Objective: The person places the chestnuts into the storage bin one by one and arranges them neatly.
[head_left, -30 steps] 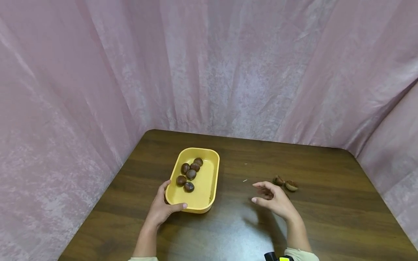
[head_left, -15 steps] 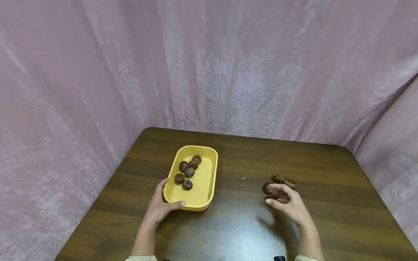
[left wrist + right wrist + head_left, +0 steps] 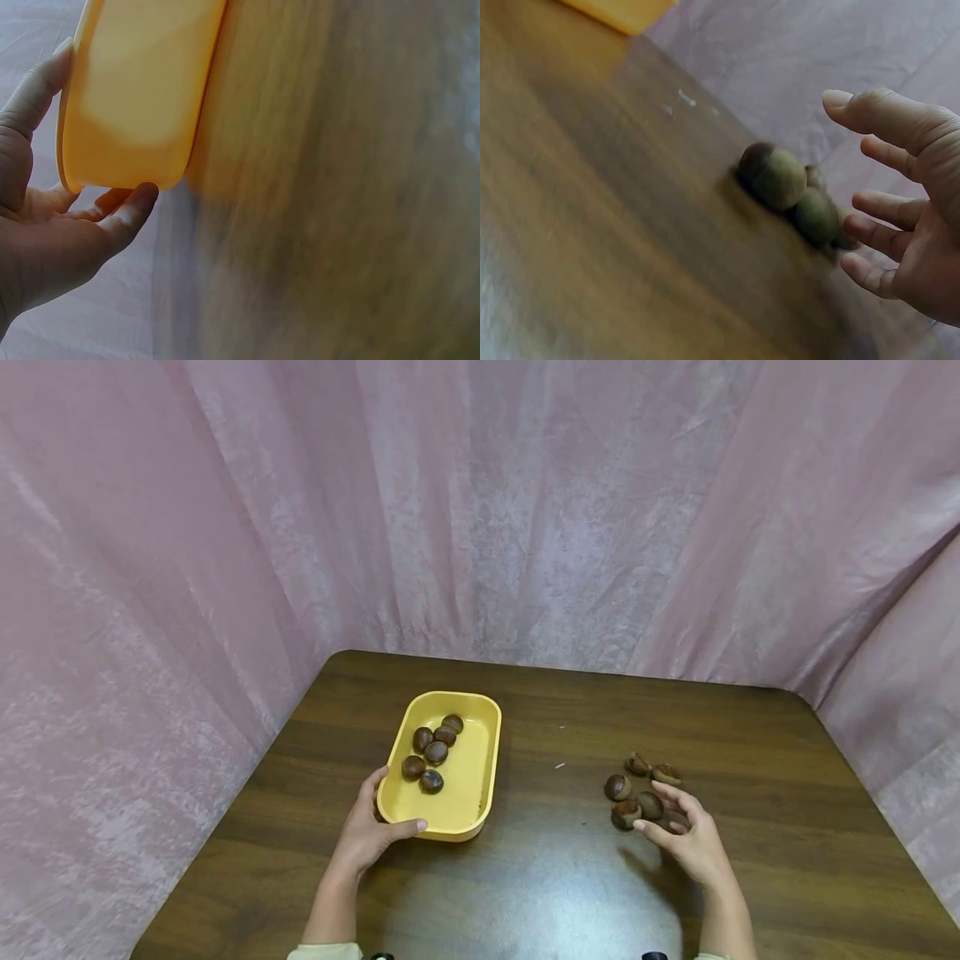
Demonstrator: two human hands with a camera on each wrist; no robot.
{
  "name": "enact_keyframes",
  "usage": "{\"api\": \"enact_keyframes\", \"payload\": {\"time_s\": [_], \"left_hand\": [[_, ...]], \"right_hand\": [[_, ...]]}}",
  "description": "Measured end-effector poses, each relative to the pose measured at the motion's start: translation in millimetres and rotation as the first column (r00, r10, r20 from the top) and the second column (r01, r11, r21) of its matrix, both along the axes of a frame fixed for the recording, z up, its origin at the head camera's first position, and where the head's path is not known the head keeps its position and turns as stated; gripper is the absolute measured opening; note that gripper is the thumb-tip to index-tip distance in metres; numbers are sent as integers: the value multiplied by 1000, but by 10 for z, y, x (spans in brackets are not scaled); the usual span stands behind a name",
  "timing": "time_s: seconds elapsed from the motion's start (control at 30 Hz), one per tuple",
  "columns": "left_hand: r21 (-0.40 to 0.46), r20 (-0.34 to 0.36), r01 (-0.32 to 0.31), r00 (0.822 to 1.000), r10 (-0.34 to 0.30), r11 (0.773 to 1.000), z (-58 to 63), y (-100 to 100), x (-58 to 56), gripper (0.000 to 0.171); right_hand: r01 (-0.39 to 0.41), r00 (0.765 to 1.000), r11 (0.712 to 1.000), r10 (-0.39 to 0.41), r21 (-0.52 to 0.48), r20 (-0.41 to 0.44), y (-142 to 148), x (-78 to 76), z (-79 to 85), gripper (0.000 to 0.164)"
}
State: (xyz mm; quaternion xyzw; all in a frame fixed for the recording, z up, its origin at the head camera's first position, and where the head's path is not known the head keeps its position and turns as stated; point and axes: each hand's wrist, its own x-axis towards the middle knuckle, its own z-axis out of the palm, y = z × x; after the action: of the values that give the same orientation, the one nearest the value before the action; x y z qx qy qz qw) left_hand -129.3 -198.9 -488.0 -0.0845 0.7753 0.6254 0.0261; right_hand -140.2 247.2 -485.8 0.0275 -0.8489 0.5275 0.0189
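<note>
My left hand [image 3: 367, 835] grips the near left corner of a yellow plastic tray [image 3: 491, 777], with the thumb over its near rim and the fingers along the left side. Several brown chestnuts [image 3: 437, 752] lie inside, mostly toward the tray's left. On the right of the table, my right hand [image 3: 693, 839] is beside a small group of chestnuts [image 3: 617, 787], its thumb and fingers spread apart with nothing between them. Its thumb tip is right by the nearest chestnut [image 3: 626, 815]. The right wrist view shows the same chestnuts [image 3: 780, 180] just past the fingers.
Two pale-sided chestnut pieces [image 3: 666, 774] lie just behind the group. A small white sliver [image 3: 559, 766] lies on the wooden table [image 3: 540, 877] between tray and chestnuts. Pink curtains [image 3: 525, 527] hang around the table's far and side edges.
My right hand has moved to the right, away from the tray, and chestnuts that it covered now show on the table. The left hand stays on the tray.
</note>
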Motion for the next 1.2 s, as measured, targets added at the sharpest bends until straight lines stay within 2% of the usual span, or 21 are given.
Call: {"api": "enact_keyframes", "payload": {"time_s": [0.2,0.43,0.57,0.67,0.73,0.77,0.8,1.0,1.2], "left_hand": [[21,13,4,1000,-4,1000,11,13,-3,107],[48,40,5,999,-7,999,242,54,66,105],[34,30,11,999,-12,999,208,46,56,105],[19,23,9,1000,-10,1000,100,18,23,107],[10,26,2,1000,-2,1000,97,18,24,107],[9,28,-4,1000,4,1000,58,8,12,107],[3,26,-8,1000,8,1000,21,-2,2,108],[-1,15,-11,1000,11,1000,8,0,5,108],[8,15,-5,1000,5,1000,-4,8,10,108]], "right_hand": [[-2,998,1000,3,-18,55,83,-22,-111,76],[-20,997,998,15,63,75,192,-130,-178,76],[-40,998,989,33,141,53,217,-190,-193,72],[-44,999,976,43,212,11,205,-232,-209,66],[-42,999,967,45,251,-6,188,-262,-212,62],[-40,999,963,45,266,-12,181,-277,-215,59],[-37,999,961,42,273,-13,174,-291,-215,56],[-1,1000,960,6,281,-17,178,-321,-225,42],[27,999,964,-19,264,-36,204,-282,-255,40]]}}
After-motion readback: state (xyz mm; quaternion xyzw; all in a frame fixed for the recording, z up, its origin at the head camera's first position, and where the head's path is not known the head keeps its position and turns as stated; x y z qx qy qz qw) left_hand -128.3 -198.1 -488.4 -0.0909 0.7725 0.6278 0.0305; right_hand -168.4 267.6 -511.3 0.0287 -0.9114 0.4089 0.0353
